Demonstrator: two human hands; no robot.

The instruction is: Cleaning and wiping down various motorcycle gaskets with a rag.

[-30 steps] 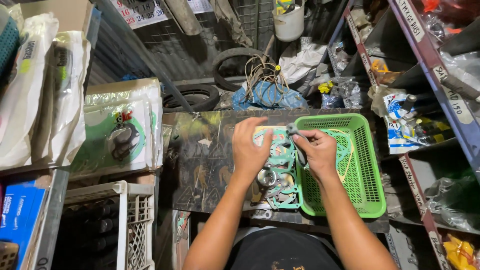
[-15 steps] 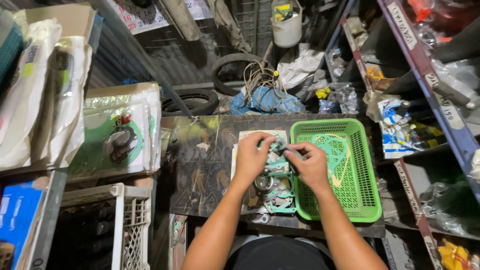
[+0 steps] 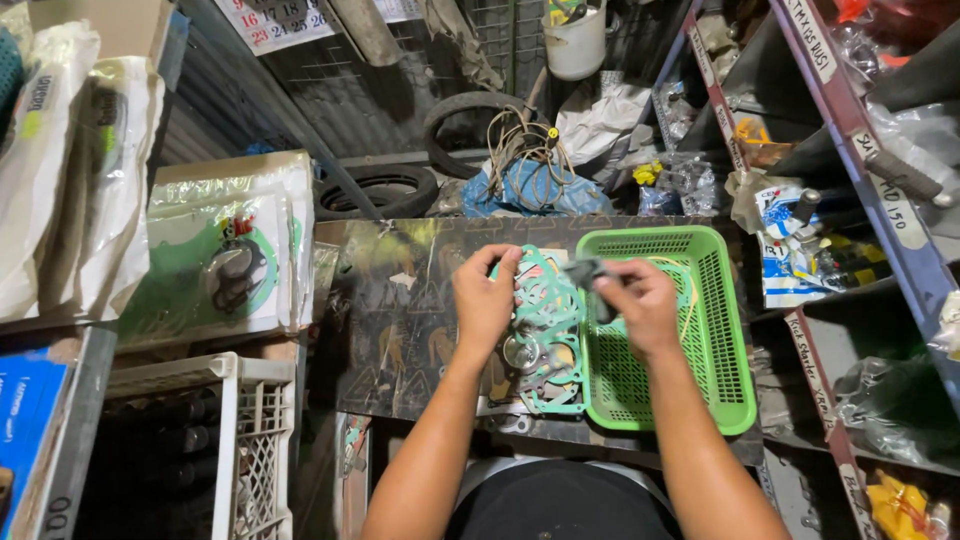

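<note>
We found the person at a dark, patterned board laid across the lap as a work surface, sorting a set of teal gaskets that lay on it just beside a green plastic basket. In our judgement the step in hand was picking parts out of the set, one piece being lifted clear while the rest were held down. The next move, as we judged it, would call for a steady hold on the sheets so that the thin pieces did not drag or tear, and a careful carry over the basket rim. The left hand lay palm down on the gaskets, fingers curled and partly closed, pressing on their upper edge; whether it gripped a sheet we could not tell. The right hand was closed in a pinch on a small dark grey piece, held just above the gaskets at the near wall of the basket. A white crate stood to the left, and shelves of bagged stock rose on the right.
</note>
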